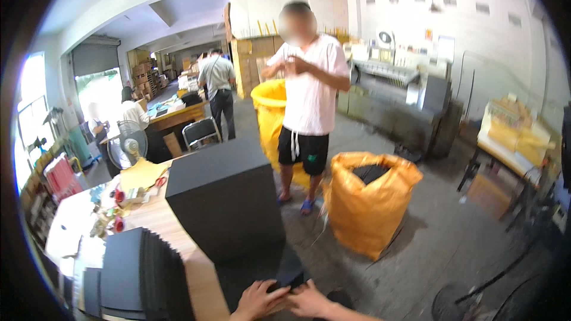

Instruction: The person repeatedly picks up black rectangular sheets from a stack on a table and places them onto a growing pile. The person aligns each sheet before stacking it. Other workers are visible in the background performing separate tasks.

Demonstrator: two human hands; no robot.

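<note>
The left hand (pixel 260 299) and the right hand (pixel 309 301) touched a black board (pixel 248 272); whether the grip was clamped, I could not tell. It lay on the desk (pixel 203 279), one edge facing the hands, long axis unclear, beside a tall black block (pixel 235 211).

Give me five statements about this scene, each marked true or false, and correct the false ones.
1. The left hand and right hand touch black board. True.
2. Both hands wear gloves. False: both are bare.
3. Red-handled scissors lie on the table. True.
4. An orange sack stands on the floor. True.
5. The sack is tied shut. False: its top is open, with black material showing inside.
</note>
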